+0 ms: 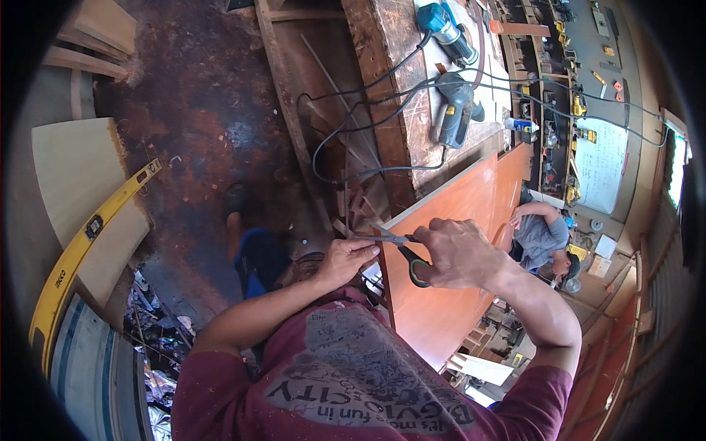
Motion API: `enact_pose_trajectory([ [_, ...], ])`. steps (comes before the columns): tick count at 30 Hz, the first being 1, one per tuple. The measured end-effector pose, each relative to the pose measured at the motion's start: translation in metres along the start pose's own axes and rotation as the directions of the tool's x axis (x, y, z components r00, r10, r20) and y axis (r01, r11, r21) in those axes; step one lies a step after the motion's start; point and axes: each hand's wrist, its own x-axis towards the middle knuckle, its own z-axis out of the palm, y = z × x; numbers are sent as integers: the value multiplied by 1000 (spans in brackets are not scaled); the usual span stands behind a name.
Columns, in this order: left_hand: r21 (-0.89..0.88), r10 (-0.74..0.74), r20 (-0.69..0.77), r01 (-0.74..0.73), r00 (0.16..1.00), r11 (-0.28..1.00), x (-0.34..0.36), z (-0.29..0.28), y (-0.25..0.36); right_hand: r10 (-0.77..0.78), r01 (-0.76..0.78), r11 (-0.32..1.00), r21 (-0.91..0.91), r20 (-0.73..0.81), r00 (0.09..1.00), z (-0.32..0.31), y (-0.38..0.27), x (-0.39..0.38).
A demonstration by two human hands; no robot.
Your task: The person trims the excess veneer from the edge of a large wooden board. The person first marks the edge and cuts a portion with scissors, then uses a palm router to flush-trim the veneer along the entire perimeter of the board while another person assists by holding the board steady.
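My right hand [457,253] grips a pair of scissors [398,239] with dark handles trimmed in green. Their blades point left, toward my left hand [344,262]. That hand is closed, thumb against fingers, at the near-left corner of a glossy orange-brown wooden board [434,301]. Whatever lies between its fingertips is too small to make out. The blade tips come close to those fingertips, beside the board's edge. The board slants away from me, its far part reaching the workbench [393,140].
On the bench lie a teal power tool [447,33] and a grey one [457,110], their black cords [316,158] looping over the edge. A yellow spirit level [94,226] stands at left near plywood [73,165]. Another person [543,231] is beyond the board, at right.
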Motion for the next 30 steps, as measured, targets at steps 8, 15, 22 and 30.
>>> enact_pose_trajectory([
  [8, 85, -23, 23, 21, 999, 996, 2, -3, -1, -50, 55, 990, -132, 36, 998, -5, -8, 18],
  [15, -39, -22, 54, 24, 998, 999, 5, -4, -11, -94, 111, 974, -195, 97, 991, -11, -6, 27],
  [22, -110, -2, -5, 1, 1000, 994, 5, 2, -18, -126, 143, 977, -156, 116, 985, -10, 3, 26],
  [30, -117, 5, 50, 1, 999, 993, 6, -7, 13, 240, 86, 808, 584, -458, 856, -31, 40, -21],
])
